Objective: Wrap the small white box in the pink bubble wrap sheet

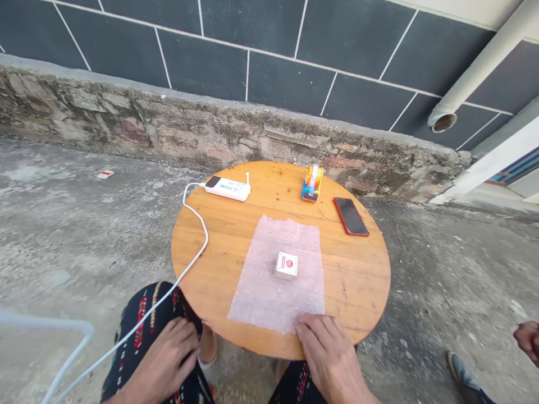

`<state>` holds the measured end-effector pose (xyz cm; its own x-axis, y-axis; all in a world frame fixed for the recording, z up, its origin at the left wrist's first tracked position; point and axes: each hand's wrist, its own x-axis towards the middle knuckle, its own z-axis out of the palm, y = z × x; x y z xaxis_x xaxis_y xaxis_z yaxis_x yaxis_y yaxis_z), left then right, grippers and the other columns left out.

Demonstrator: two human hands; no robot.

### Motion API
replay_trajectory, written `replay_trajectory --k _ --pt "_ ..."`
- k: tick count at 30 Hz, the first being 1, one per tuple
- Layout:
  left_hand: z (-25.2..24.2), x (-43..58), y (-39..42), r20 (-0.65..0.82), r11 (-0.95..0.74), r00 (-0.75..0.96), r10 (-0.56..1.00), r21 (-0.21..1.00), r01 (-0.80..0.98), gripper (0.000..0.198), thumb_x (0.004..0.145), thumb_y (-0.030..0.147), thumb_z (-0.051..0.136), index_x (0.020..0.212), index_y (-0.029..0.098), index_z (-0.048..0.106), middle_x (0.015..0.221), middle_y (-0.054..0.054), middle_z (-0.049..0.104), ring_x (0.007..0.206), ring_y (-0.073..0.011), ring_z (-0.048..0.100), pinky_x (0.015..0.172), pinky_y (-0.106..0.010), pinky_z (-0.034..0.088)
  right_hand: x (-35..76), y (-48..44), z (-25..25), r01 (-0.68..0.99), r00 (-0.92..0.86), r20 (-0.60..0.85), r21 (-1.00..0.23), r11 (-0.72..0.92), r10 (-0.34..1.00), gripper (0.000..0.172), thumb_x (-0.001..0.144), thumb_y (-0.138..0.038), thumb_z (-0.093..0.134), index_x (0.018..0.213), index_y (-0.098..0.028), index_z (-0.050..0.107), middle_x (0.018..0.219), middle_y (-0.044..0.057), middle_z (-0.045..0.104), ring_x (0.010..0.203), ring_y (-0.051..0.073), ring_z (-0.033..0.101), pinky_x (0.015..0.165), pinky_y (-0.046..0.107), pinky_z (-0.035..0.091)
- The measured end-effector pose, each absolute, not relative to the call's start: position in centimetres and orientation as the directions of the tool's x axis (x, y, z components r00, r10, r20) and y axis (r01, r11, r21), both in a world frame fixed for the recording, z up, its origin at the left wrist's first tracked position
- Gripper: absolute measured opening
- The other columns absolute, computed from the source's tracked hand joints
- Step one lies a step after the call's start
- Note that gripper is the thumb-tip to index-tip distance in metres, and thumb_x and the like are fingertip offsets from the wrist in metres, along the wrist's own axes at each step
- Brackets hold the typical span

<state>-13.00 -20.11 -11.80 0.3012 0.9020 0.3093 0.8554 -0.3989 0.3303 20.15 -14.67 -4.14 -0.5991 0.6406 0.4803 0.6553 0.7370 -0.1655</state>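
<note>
A sheet of translucent pinkish bubble wrap [261, 292] lies flat on the round wooden table [357, 280]. A small white box [286, 266] with red print stands on the sheet, right of its middle. At the table's near edge my right hand [327, 350] has its bent fingers closed on the sheet's near right corner; the thumb is mostly hidden. My left hand [170, 353] rests on my left thigh, below the table's edge, fingers curled in and nothing visible in them.
Toward the table's back are a white power strip [227, 188], a tape dispenser [312, 184] and a red-edged phone [351, 216]. The strip's white cable [197, 252] runs off the left edge across my leg. Another person's hand [528, 339] and shoe [463, 373] show at right.
</note>
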Motion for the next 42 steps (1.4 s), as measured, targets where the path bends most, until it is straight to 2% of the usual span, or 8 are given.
replay_trajectory --k 3,6,13,20,23,29,36,42 --pt "-10.3 -11.0 -22.4 0.431 -0.507 0.354 0.83 0.318 0.801 0.013 0.08 0.012 0.057 0.087 0.022 0.062 0.087 -0.004 0.064 0.088 -0.0194 0.059 0.084 -0.031 0.046 19.9 -14.3 -3.8 0.663 -0.6 0.454 -0.179 0.727 0.659 0.024 0.09 -0.004 0.036 0.093 -0.015 0.058 0.092 0.008 0.064 0.077 0.02 0.054 0.072 0.035 0.04" --pt "-7.6 -9.4 -21.7 0.603 -0.53 0.272 0.749 0.301 0.793 0.032 0.078 0.008 0.059 0.106 0.022 0.06 0.109 -0.008 0.061 0.106 -0.0222 0.055 0.094 -0.034 0.044 19.9 -13.9 -2.5 0.668 -0.598 0.399 -0.233 0.707 0.695 0.022 0.09 -0.004 0.037 0.091 -0.016 0.055 0.091 0.008 0.061 0.077 0.02 0.055 0.071 0.035 0.04" --pt "-3.3 -6.5 -14.7 0.435 -0.421 0.214 0.874 0.46 0.782 0.062 0.075 0.022 0.063 0.133 0.022 0.043 0.141 -0.012 0.042 0.128 -0.0297 0.041 0.103 -0.045 0.041 20.5 -12.8 1.4 0.674 -0.567 0.381 -0.297 0.677 0.731 0.016 0.091 -0.008 0.041 0.092 -0.019 0.053 0.099 0.008 0.06 0.087 0.021 0.057 0.075 0.037 0.042" --pt "-2.2 -4.8 -11.5 0.351 -0.375 0.149 0.925 0.769 0.518 0.01 0.08 0.019 0.055 0.084 0.022 0.064 0.13 -0.007 0.055 0.118 -0.0217 0.053 0.099 -0.035 0.043 20.8 -11.1 2.7 0.672 -0.515 0.335 -0.414 0.614 0.789 0.015 0.092 -0.015 0.042 0.087 -0.02 0.054 0.108 0.009 0.062 0.099 0.022 0.058 0.084 0.039 0.045" --pt "-1.2 -4.1 -10.7 0.252 -0.263 0.081 0.964 0.88 0.395 0.011 0.081 0.022 0.054 0.071 0.02 0.061 0.118 -0.007 0.062 0.111 -0.0213 0.058 0.093 -0.032 0.045 21.4 -10.7 2.7 0.631 -0.451 0.294 -0.563 0.534 0.843 0.014 0.093 -0.026 0.044 0.1 -0.023 0.057 0.113 0.007 0.062 0.105 0.022 0.058 0.089 0.038 0.046" --pt "0.0 -2.9 -8.8 0.091 -0.082 -0.027 0.995 0.964 0.252 0.014 0.078 0.03 0.057 0.069 0.019 0.059 0.107 -0.006 0.067 0.101 -0.0223 0.06 0.088 -0.03 0.043 21.9 -9.5 0.5 0.598 -0.3 0.286 -0.687 0.413 0.91 0.057 0.08 -0.037 0.065 0.131 -0.021 0.044 0.116 0.011 0.062 0.108 0.026 0.059 0.093 0.043 0.047" --pt "-0.1 -2.1 -7.2 0.001 0.011 -0.083 0.997 0.99 0.144 0.018 0.076 0.033 0.059 0.068 0.017 0.058 0.063 0.002 0.058 0.061 -0.0132 0.053 0.058 -0.022 0.039 20.6 -6.2 -1.5 0.427 -0.102 0.247 -0.864 0.266 0.964 0.028 0.083 -0.035 0.059 0.106 -0.019 0.06 0.096 0.007 0.066 0.082 0.02 0.063 0.073 0.032 0.052" --pt "0.0 -2.4 -6.6 -0.042 0.031 0.065 0.997 0.985 0.168 0.02 0.073 0.028 0.065 0.089 0.016 0.064 0.084 -0.002 0.068 0.077 -0.0175 0.061 0.068 -0.025 0.045 20.2 -5.7 -1.6 0.315 -0.074 0.132 -0.937 0.149 0.989 0.029 0.081 -0.039 0.062 0.102 -0.019 0.06 0.068 -0.002 0.056 0.058 0.014 0.05 0.055 0.025 0.043"
